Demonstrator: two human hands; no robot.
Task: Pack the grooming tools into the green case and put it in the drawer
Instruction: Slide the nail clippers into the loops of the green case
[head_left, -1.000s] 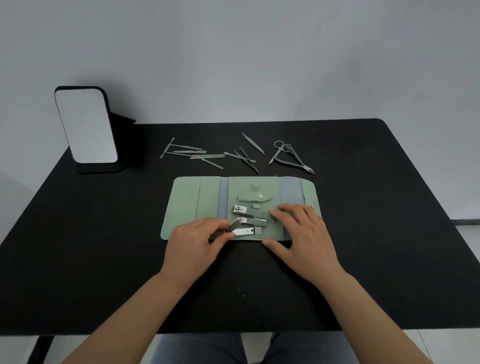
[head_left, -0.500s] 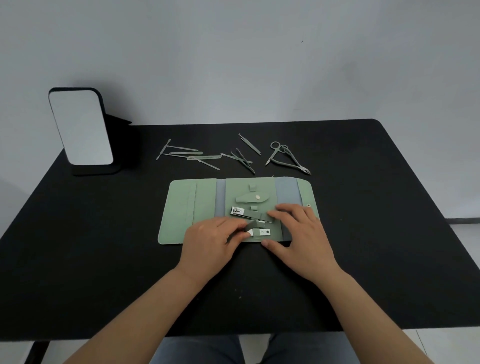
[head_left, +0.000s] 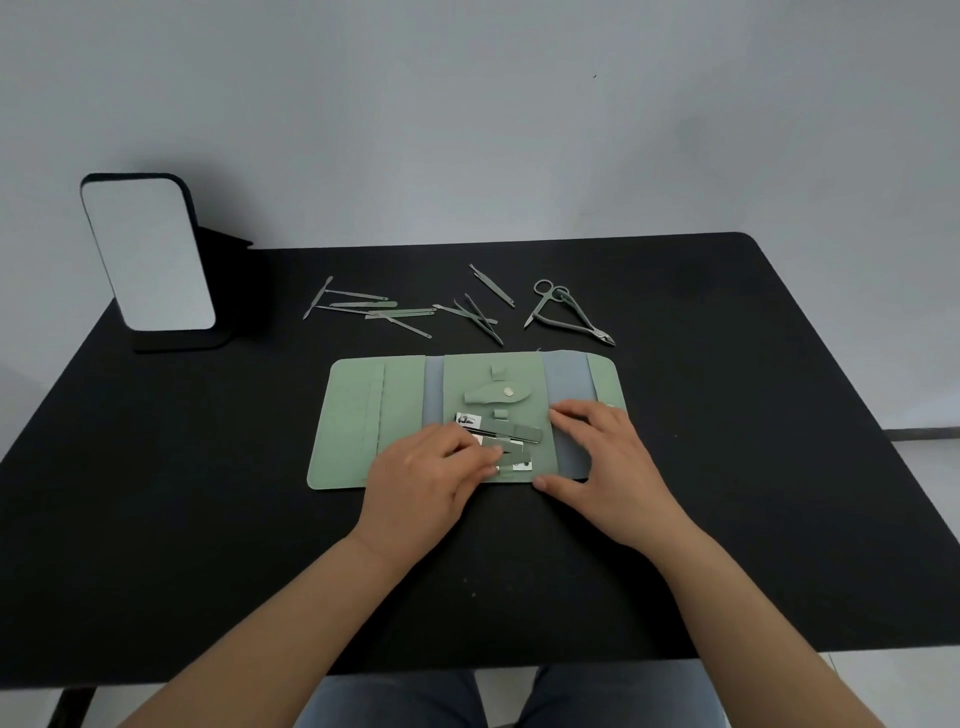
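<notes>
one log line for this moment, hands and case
case open flat on table | left hand seating clipper in case | right hand pressing case | scissors unpacked

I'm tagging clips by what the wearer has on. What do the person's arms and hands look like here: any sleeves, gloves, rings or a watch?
Both forearms are bare up to the frame's bottom edge, no sleeves showing. The left hand and right hand wear no gloves, and no ring, watch or bracelet shows.
</notes>
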